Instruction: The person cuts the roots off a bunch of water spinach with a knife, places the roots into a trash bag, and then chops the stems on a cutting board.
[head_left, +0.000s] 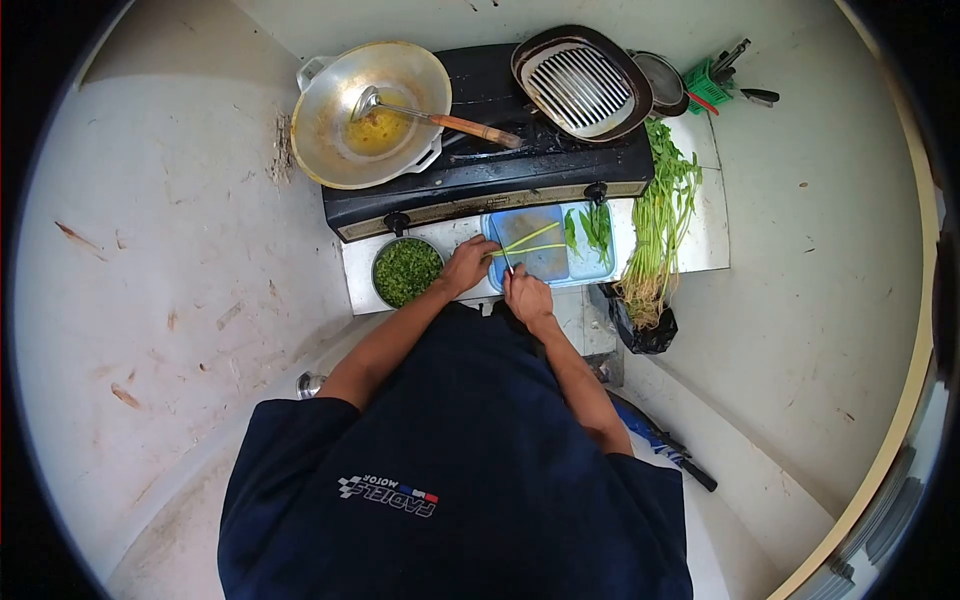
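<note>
My left hand (467, 264) is closed on the ends of a few pale green stalks (540, 234) that lie across a blue tray (607, 262). Closed around a knife (503, 245), my right hand (527, 296) rests at the tray's near edge. The knife's narrow blade points away from me and crosses the stalks close to my left fingers. Some green leaves (597, 230) sit at the tray's right side. Left of my left hand stands a round bowl of finely chopped greens (408, 272).
Behind the tray, a black two-burner stove (480, 190) bears a wok (310, 140) with a wooden-handled ladle (470, 128) and a ridged grill pan (580, 88). Long leafy stems with roots (660, 225) hang over a black plastic bag (648, 338). A green knife basket (708, 90) stands far right.
</note>
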